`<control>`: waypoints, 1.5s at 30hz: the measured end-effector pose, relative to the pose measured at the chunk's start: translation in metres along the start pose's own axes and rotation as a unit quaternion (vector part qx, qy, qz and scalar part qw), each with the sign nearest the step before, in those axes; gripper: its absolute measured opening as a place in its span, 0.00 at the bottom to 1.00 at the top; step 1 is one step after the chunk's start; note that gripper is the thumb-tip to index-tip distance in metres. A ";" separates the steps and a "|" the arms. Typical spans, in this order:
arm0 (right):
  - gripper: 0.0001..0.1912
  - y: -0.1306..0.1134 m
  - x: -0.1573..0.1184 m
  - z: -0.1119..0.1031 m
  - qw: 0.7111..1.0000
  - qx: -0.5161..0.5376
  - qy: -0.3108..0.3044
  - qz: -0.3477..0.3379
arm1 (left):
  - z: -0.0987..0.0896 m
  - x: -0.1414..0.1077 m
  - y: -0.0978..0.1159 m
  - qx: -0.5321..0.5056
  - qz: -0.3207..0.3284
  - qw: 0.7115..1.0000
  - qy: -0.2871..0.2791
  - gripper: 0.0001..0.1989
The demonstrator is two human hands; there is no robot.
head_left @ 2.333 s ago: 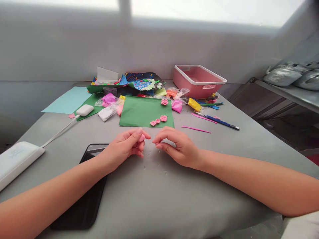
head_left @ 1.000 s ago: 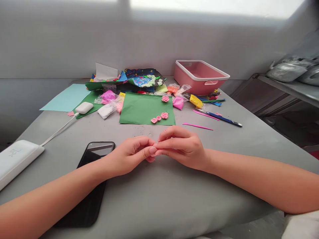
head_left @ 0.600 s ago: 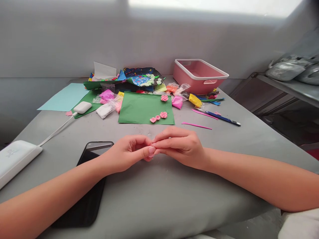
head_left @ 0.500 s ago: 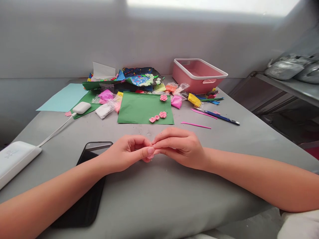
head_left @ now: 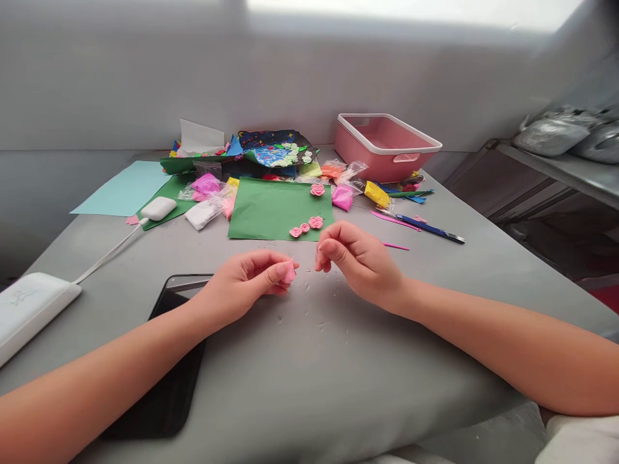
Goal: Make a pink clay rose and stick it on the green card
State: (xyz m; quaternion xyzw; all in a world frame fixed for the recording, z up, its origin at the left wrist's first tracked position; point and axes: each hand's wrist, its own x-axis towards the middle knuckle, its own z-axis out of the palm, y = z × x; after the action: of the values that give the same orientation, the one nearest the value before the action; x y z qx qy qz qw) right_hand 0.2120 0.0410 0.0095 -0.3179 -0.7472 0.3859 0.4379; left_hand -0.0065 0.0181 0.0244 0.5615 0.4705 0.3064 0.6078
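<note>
A small piece of pink clay [head_left: 289, 272] is pinched between the thumb and fingers of my left hand [head_left: 251, 278]. My right hand [head_left: 362, 263] is a little to the right, apart from the clay, with its fingers curled together; whether something tiny is between the fingertips cannot be made out. Beyond both hands lies a green sheet [head_left: 271, 209]. Pink clay roses sit on its right side, one rose [head_left: 317, 190] at the top corner and several pieces, among them a rose [head_left: 316, 222], along the lower edge.
A black phone [head_left: 159, 399] lies under my left forearm. At the left is a white power bank [head_left: 33, 309] with a cable. Clay bags [head_left: 206, 212], a pink basket [head_left: 387, 154], a blue-handled tool [head_left: 435, 231] and pink tools [head_left: 396, 220] are at the back.
My hands have parted. The right one has moved up and away from the left, its fingers more curled. The pink clay now shows in my left fingers, and small marks show on the table.
</note>
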 end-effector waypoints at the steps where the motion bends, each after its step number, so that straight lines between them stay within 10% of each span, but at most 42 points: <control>1: 0.17 0.000 0.000 -0.001 1.000 0.003 0.002 0.004 | 0.000 0.000 0.000 -0.006 -0.005 1.000 0.011 0.16; 21: 0.09 -0.004 0.000 -0.008 0.983 -0.137 -0.051 -0.115 | 0.000 0.001 -0.002 -0.042 0.010 0.998 0.039 0.19; 34: 0.06 0.020 -0.005 0.001 0.940 -0.198 -0.195 -0.197 | 0.000 0.002 -0.003 -0.046 0.014 0.997 0.067 0.15; 45: 0.10 0.018 0.003 -0.011 0.941 -0.175 -0.264 -0.118 | -0.001 0.003 -0.003 -0.054 0.015 0.997 0.043 0.13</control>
State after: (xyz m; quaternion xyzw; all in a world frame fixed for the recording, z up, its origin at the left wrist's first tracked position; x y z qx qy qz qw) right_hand 0.2230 0.0559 -0.0013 -0.1858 -0.9240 0.2645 0.2042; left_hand -0.0071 0.0206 0.0208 0.5211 0.4704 0.3644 0.6119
